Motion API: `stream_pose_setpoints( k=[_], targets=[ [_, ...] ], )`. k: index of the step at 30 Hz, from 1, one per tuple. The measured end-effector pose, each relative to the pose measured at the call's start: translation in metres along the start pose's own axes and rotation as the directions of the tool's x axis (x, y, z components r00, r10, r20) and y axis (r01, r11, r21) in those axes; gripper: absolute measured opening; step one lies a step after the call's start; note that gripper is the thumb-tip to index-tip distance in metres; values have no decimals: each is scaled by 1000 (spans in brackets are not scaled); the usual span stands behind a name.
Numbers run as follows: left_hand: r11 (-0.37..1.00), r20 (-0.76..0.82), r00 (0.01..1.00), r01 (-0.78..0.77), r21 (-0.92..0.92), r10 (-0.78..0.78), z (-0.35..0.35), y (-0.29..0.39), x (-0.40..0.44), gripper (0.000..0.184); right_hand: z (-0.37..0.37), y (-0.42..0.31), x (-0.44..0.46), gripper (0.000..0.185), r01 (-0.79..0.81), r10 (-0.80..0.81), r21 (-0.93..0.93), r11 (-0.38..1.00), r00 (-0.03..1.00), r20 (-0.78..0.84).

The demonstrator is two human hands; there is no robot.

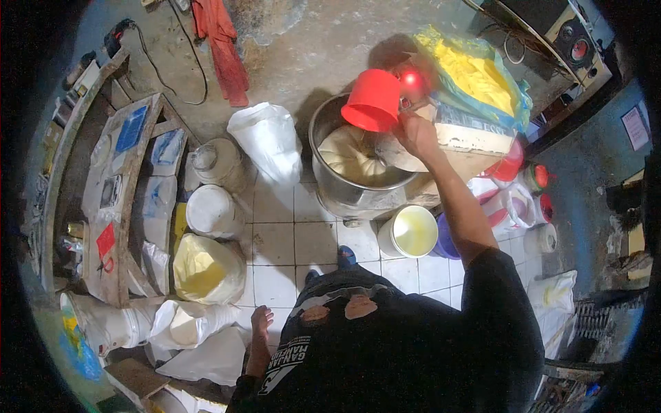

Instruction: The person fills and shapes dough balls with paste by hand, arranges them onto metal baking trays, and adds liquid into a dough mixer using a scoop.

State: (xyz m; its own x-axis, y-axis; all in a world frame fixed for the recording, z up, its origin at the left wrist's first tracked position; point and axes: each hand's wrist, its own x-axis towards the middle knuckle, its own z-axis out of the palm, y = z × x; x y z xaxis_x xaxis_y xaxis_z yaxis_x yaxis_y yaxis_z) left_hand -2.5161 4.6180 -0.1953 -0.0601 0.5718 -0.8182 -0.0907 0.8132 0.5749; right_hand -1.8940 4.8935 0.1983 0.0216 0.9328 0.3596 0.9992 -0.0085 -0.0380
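Observation:
My right hand (417, 135) is closed at the handle side of a red plastic jug (372, 100), which tilts above a steel mixing bowl (365, 195). Pale dough (348, 153) lies inside the bowl, partly hidden by the jug and my hand. What is inside the jug does not show. Low beside my body hangs my left hand (261, 330), empty, with its fingers loosely apart. The nearest things to it are an open white sack (217, 315) and the tiled floor (275, 279).
A bucket of yellowish liquid (414, 231) stands before the bowl. A bag of yellow fat-like stuff (475, 72) rests on the mixer's right side. White sack (267, 141), lidded bucket (212, 210) and a wooden shelf (124, 199) are left.

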Motion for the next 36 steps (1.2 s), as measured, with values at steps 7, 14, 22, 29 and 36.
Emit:
stream_pose_setpoints(
  k=[7,14,22,29,36],
  targets=[
    [997,2,998,55,47,-55,-15,8,-7,45,20,0,6,21,-18,10,-152,988,998,-57],
    [990,122,983,140,-6,-138,-48,-25,51,45,81,-21,-33,31,-104,97,96,990,992,75],
    [991,276,957,113,-66,-91,3,-30,56,39,101,-45,-223,46,-613,106,387,689,614,782],
    [853,483,874,-214,476,-50,72,13,26,40,165,104,-418,48,-798,443,61,599,394,805],
    [802,48,971,165,574,-234,240,101,-48,43,345,292,-629,20,-895,825,325,306,419,379]
  ],
)
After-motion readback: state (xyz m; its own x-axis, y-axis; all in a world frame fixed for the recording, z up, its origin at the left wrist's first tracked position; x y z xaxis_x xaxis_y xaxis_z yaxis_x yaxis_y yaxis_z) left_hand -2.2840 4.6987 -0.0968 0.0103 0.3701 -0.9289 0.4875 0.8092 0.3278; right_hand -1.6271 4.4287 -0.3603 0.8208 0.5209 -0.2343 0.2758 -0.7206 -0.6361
